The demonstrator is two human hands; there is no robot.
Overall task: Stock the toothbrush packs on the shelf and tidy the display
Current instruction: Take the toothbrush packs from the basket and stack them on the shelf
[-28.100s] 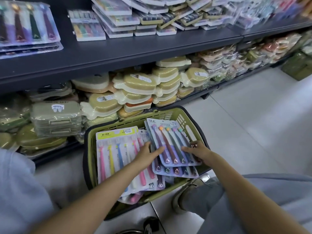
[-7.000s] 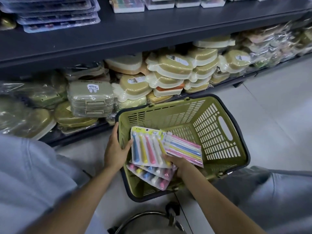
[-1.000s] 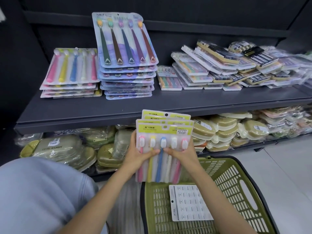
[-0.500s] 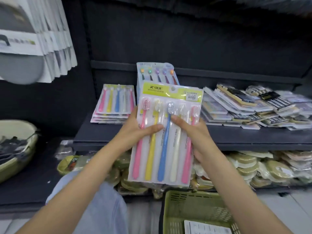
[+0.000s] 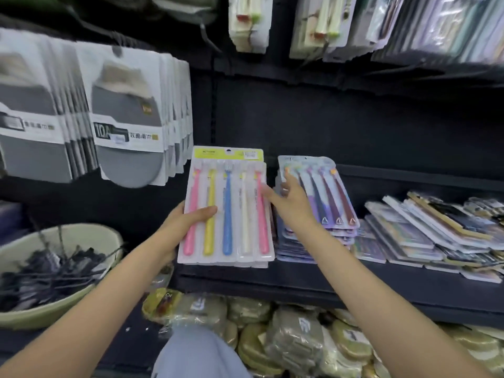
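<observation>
Yellow-header toothbrush pack [image 5: 227, 211] sits at the left end of the dark shelf [image 5: 381, 282], on top of a low stack of like packs whose edges show just beneath it; whether it is fully set down or only being lowered, cannot tell. Left hand [image 5: 182, 222] grips the pack's left edge, thumb curled over the front across the pink and yellow handles, fingers hidden behind. Right hand [image 5: 291, 203] is loose and extended, fingers fairly straight — its inner side touches the pack's right edge while the fingertips [image 5: 286, 177] rest against the neighbouring purple pack stack [image 5: 319, 203], holding nothing. Judgement on progress: several stacks are already on the shelf, this pack is at or very near its place, so stocking looks well along; what is left is squaring this pile, and the basket's contents are out of view, so remaining stock cannot be told. Tidying is not done — the flat boxed packs [image 5: 425, 236] to the right lie fanned and overlapping, not aligned. Surroundings: hanging grey-and-white carded goods [image 5: 128, 118] overhang just left of the pack's top corner and could snag it; a green bowl of dark items [image 5: 54, 271] stands lower left; bagged green-yellow goods [image 5: 286, 336] fill the shelf below; more carded items hang above [image 5: 248, 20]. The purple stack stands just beside the slot, leaving little room.
</observation>
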